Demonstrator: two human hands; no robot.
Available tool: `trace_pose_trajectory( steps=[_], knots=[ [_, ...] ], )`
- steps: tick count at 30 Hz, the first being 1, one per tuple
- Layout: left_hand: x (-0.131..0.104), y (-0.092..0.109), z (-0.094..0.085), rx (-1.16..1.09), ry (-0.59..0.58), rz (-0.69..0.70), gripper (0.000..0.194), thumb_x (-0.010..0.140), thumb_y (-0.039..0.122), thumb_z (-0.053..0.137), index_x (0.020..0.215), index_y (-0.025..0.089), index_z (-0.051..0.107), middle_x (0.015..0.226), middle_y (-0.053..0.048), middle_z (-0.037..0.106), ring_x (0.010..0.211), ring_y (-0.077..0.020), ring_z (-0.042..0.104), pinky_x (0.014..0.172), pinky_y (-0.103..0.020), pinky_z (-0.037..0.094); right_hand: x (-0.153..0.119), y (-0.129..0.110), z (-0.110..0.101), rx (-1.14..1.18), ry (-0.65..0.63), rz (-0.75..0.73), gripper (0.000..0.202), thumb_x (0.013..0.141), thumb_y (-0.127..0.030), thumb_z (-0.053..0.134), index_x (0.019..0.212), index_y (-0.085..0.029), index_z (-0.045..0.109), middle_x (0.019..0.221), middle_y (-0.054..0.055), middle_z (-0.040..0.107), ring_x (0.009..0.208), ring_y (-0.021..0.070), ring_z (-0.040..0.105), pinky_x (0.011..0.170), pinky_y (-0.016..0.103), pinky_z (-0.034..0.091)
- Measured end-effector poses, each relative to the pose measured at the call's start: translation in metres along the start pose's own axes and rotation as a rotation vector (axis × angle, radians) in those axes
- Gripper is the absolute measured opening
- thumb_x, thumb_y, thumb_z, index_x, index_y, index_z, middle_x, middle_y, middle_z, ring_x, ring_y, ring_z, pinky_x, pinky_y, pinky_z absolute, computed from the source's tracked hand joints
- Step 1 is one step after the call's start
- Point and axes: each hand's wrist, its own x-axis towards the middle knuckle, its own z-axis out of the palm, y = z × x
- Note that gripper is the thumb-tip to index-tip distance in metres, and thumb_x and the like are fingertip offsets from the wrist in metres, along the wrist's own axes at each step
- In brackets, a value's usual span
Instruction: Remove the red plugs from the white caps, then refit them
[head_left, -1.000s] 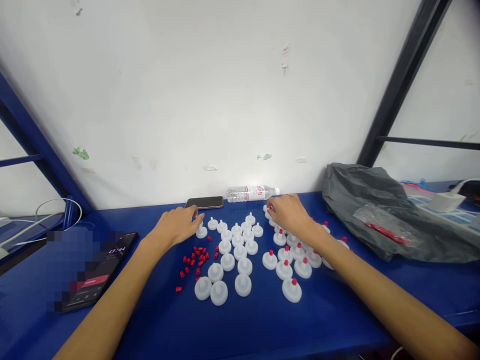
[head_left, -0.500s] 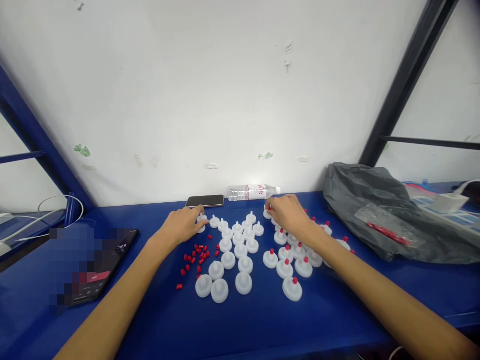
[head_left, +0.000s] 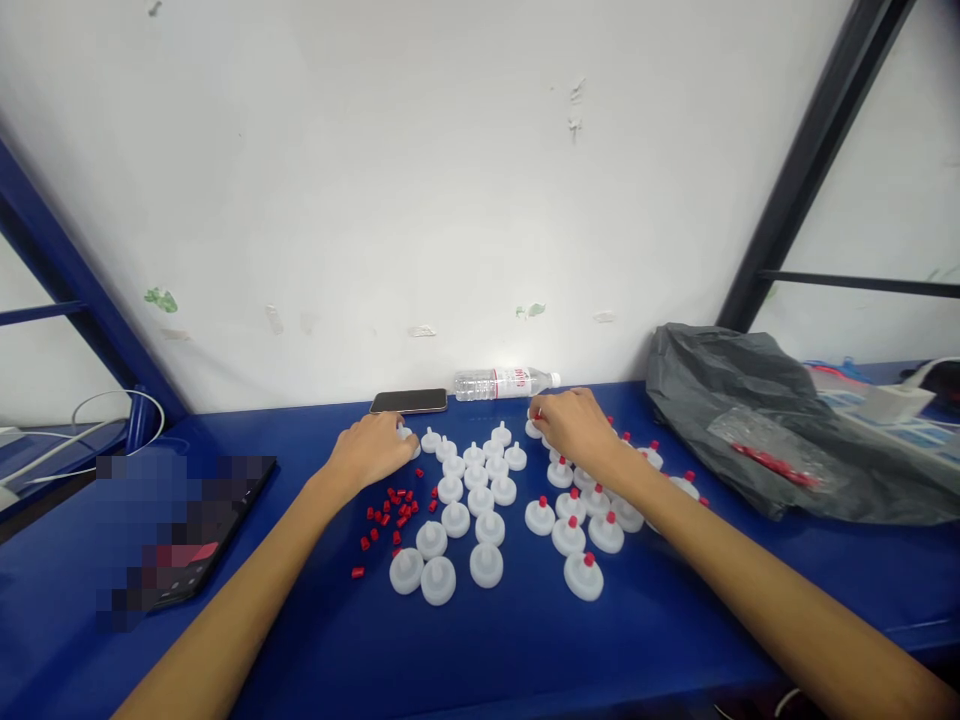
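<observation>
At the far side of the blue table, my left hand [head_left: 371,448] has its fingers closed around a white nozzle cap [head_left: 411,441], which they partly hide. My right hand [head_left: 576,424] pinches the small red tip on another white nozzle cap [head_left: 533,428], which stands on the table. Several bare white nozzle caps [head_left: 481,501] stand upright between my hands. Below my left hand lie small loose red tips [head_left: 403,509]. Beneath my right hand and forearm are several white caps fitted with red tips [head_left: 583,576].
By the wall lie a dark phone [head_left: 409,401] and a clear plastic bottle [head_left: 504,383] on its side. A second phone [head_left: 217,530], partly pixelated, is at left. A grey plastic bag [head_left: 727,400] at right bears a clear pouch of red tips [head_left: 776,465]. Frame posts flank both sides.
The left hand has turned and shifted slightly right, and its white cap has moved a little right with it. The right hand stays at the same cap.
</observation>
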Motion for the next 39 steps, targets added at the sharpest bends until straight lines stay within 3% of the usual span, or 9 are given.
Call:
trace_pose_trajectory(
  steps=[9, 13, 15, 18, 24, 30, 32, 35, 39],
  knots=[
    [0.000, 0.000, 0.005, -0.016, 0.075, -0.033, 0.037, 0.100, 0.042, 0.063, 0.127, 0.017, 0.064, 0.125, -0.010, 0.068, 0.107, -0.0241, 0.069, 0.092, -0.047, 0.059, -0.004, -0.001, -0.002, 0.021, 0.087, 0.007, 0.033, 0.100, -0.039, 0.065, 0.126, -0.018, 0.064, 0.126, 0.009, 0.067, 0.105, 0.0224, 0.068, 0.090, 0.044, 0.059],
    [-0.005, 0.002, -0.003, -0.055, 0.210, -0.030, 0.039, 0.101, 0.047, 0.060, 0.124, 0.016, 0.064, 0.116, -0.009, 0.070, 0.099, -0.0224, 0.070, 0.089, -0.046, 0.058, -0.005, -0.005, -0.009, 0.063, 0.204, -0.006, 0.021, 0.102, -0.034, 0.061, 0.105, -0.016, 0.070, 0.095, 0.006, 0.074, 0.089, 0.0211, 0.070, 0.099, 0.048, 0.050],
    [-0.010, 0.006, -0.008, -0.090, 0.283, 0.046, 0.037, 0.103, 0.047, 0.054, 0.123, 0.017, 0.064, 0.105, -0.007, 0.072, 0.091, -0.0208, 0.070, 0.085, -0.042, 0.058, -0.008, -0.009, -0.014, 0.105, 0.276, -0.049, 0.021, 0.104, -0.031, 0.057, 0.097, -0.018, 0.071, 0.081, 0.006, 0.075, 0.081, 0.0217, 0.070, 0.107, 0.048, 0.040],
    [-0.020, 0.015, -0.014, -0.144, 0.382, 0.264, 0.034, 0.105, 0.042, 0.043, 0.122, 0.021, 0.064, 0.098, -0.005, 0.073, 0.085, -0.0203, 0.069, 0.079, -0.036, 0.054, -0.014, -0.021, -0.022, 0.185, 0.380, -0.154, 0.020, 0.105, -0.033, 0.056, 0.097, -0.020, 0.070, 0.085, 0.005, 0.077, 0.083, 0.0218, 0.070, 0.112, 0.045, 0.033],
    [-0.037, 0.038, -0.007, -0.175, 0.458, 0.618, 0.043, 0.097, 0.048, 0.054, 0.129, 0.021, 0.064, 0.118, -0.008, 0.071, 0.087, -0.0200, 0.069, 0.071, -0.031, 0.048, -0.030, -0.048, -0.026, 0.347, 0.543, -0.331, 0.025, 0.106, -0.041, 0.055, 0.094, -0.022, 0.069, 0.082, 0.000, 0.077, 0.076, 0.0173, 0.069, 0.111, 0.041, 0.034],
    [-0.036, 0.044, 0.003, -0.248, 0.495, 0.641, 0.030, 0.095, 0.036, 0.057, 0.116, 0.020, 0.071, 0.100, -0.005, 0.074, 0.080, -0.0182, 0.068, 0.063, -0.028, 0.043, -0.037, -0.059, -0.023, 0.452, 0.622, -0.448, 0.019, 0.107, -0.032, 0.051, 0.102, -0.022, 0.067, 0.095, 0.001, 0.079, 0.085, 0.0181, 0.071, 0.111, 0.043, 0.036],
    [-0.035, 0.044, 0.002, -0.310, 0.528, 0.590, 0.028, 0.095, 0.038, 0.059, 0.112, 0.019, 0.072, 0.093, -0.005, 0.073, 0.074, -0.0174, 0.066, 0.062, -0.028, 0.043, -0.039, -0.060, -0.025, 0.483, 0.629, -0.458, 0.019, 0.106, -0.024, 0.048, 0.116, -0.021, 0.063, 0.111, 0.005, 0.077, 0.096, 0.0206, 0.071, 0.108, 0.043, 0.040],
    [-0.034, 0.043, -0.001, -0.431, 0.557, 0.517, 0.033, 0.098, 0.046, 0.059, 0.105, 0.018, 0.074, 0.082, -0.003, 0.073, 0.066, -0.0156, 0.062, 0.063, -0.029, 0.044, -0.042, -0.060, -0.026, 0.527, 0.612, -0.452, 0.043, 0.100, -0.016, 0.048, 0.143, -0.019, 0.046, 0.131, 0.010, 0.070, 0.113, 0.0229, 0.068, 0.103, 0.041, 0.047],
    [-0.035, 0.044, -0.003, -0.555, 0.533, 0.501, 0.037, 0.098, 0.051, 0.059, 0.096, 0.018, 0.075, 0.075, -0.001, 0.073, 0.059, -0.0135, 0.059, 0.060, -0.027, 0.045, -0.041, -0.062, -0.019, 0.507, 0.560, -0.459, 0.054, 0.101, -0.032, 0.057, 0.151, -0.021, 0.039, 0.142, 0.014, 0.064, 0.127, 0.0295, 0.062, 0.105, 0.049, 0.048]
  ],
)
